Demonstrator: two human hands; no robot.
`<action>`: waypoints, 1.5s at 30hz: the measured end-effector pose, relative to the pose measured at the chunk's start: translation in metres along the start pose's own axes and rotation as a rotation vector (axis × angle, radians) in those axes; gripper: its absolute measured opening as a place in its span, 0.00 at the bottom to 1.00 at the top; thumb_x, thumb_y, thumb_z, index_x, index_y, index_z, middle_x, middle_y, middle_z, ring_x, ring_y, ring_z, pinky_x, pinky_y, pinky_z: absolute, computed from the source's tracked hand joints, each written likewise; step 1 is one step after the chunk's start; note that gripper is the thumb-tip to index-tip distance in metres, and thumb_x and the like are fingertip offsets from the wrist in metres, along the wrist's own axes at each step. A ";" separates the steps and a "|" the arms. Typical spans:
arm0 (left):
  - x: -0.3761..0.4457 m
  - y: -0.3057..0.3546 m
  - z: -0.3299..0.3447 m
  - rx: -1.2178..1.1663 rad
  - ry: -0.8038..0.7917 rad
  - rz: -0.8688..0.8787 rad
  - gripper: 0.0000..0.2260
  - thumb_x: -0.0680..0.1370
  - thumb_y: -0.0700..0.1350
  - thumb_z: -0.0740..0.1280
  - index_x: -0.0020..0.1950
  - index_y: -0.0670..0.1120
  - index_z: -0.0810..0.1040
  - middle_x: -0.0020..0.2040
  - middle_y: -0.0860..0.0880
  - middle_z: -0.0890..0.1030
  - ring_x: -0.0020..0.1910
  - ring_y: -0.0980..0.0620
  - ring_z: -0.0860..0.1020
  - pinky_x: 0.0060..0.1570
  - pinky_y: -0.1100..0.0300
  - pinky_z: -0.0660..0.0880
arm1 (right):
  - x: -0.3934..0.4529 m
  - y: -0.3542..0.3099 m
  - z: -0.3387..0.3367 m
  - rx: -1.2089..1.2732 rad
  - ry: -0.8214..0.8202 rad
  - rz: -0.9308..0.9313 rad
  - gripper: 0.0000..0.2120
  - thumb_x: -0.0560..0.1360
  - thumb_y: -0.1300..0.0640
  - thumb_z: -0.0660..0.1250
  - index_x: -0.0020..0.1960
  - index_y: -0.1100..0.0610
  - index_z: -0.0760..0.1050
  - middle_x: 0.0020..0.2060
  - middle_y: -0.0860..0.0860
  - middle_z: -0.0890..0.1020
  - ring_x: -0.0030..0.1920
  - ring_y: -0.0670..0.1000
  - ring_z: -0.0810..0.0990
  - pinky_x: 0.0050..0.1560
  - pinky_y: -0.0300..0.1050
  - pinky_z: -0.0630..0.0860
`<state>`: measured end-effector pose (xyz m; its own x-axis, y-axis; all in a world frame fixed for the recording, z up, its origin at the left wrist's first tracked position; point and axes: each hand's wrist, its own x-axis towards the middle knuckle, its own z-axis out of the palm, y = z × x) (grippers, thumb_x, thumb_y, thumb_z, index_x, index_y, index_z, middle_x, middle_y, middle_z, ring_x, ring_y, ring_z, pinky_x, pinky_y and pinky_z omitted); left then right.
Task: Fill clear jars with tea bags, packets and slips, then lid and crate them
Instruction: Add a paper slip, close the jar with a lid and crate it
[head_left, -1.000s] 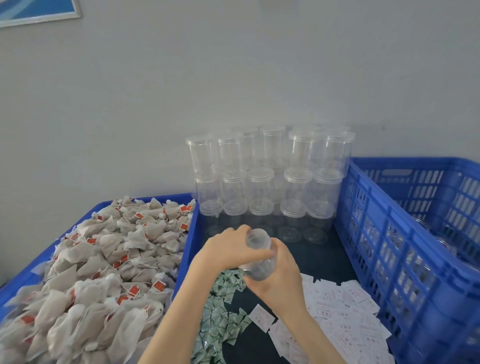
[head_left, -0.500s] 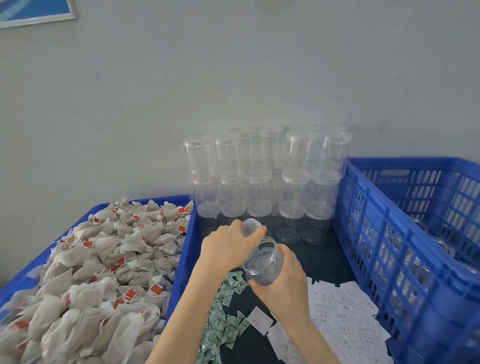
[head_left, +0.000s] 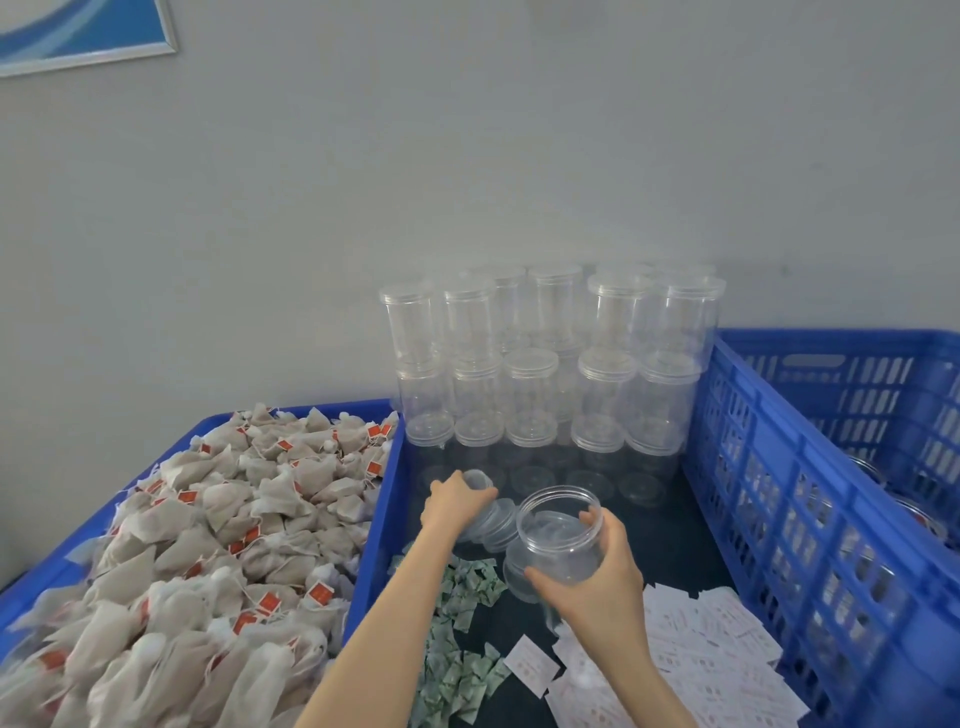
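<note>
My right hand (head_left: 597, 582) grips an empty, open clear jar (head_left: 558, 538), tilted with its mouth toward me, above the dark table. My left hand (head_left: 454, 501) holds the jar's clear lid (head_left: 480, 480) low over the table, just left of the jar, beside other loose lids (head_left: 493, 522). Below lie green packets (head_left: 457, 634) and white paper slips (head_left: 691, 654). Tea bags (head_left: 208, 530) with red tags fill the blue tray at left.
Stacked lidded empty jars (head_left: 550, 364) stand against the wall behind my hands. A tall blue crate (head_left: 810, 499) at right holds some jars. The blue tray's wall (head_left: 379, 519) borders the work area on the left.
My left hand twisted the lid off the jar and carried it down to the left. My right hand tipped the now open jar toward me.
</note>
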<state>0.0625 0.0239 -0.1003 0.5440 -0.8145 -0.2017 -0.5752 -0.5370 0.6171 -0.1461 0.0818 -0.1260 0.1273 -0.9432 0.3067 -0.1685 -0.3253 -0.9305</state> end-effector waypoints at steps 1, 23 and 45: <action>0.005 -0.002 0.004 -0.004 0.012 -0.015 0.35 0.74 0.60 0.64 0.76 0.46 0.59 0.73 0.40 0.63 0.69 0.39 0.67 0.65 0.46 0.68 | 0.001 0.001 0.001 0.009 -0.010 -0.003 0.38 0.56 0.52 0.83 0.55 0.31 0.65 0.53 0.28 0.74 0.54 0.23 0.69 0.44 0.24 0.69; 0.010 -0.023 -0.021 0.077 0.006 0.187 0.18 0.79 0.48 0.62 0.68 0.44 0.74 0.66 0.45 0.75 0.63 0.47 0.74 0.63 0.54 0.71 | -0.010 0.000 0.040 0.135 -0.184 -0.023 0.41 0.55 0.56 0.84 0.61 0.39 0.68 0.54 0.30 0.77 0.57 0.26 0.71 0.49 0.21 0.68; -0.017 -0.111 -0.070 0.505 0.238 0.039 0.12 0.80 0.38 0.59 0.63 0.42 0.73 0.61 0.44 0.77 0.59 0.45 0.77 0.56 0.53 0.75 | -0.046 -0.023 0.077 0.150 -0.345 -0.005 0.42 0.48 0.40 0.78 0.60 0.39 0.67 0.58 0.39 0.77 0.58 0.30 0.73 0.51 0.28 0.71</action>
<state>0.1602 0.1127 -0.1122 0.6052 -0.7956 0.0272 -0.7874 -0.5933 0.1674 -0.0726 0.1377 -0.1340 0.4539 -0.8555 0.2492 -0.0254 -0.2920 -0.9561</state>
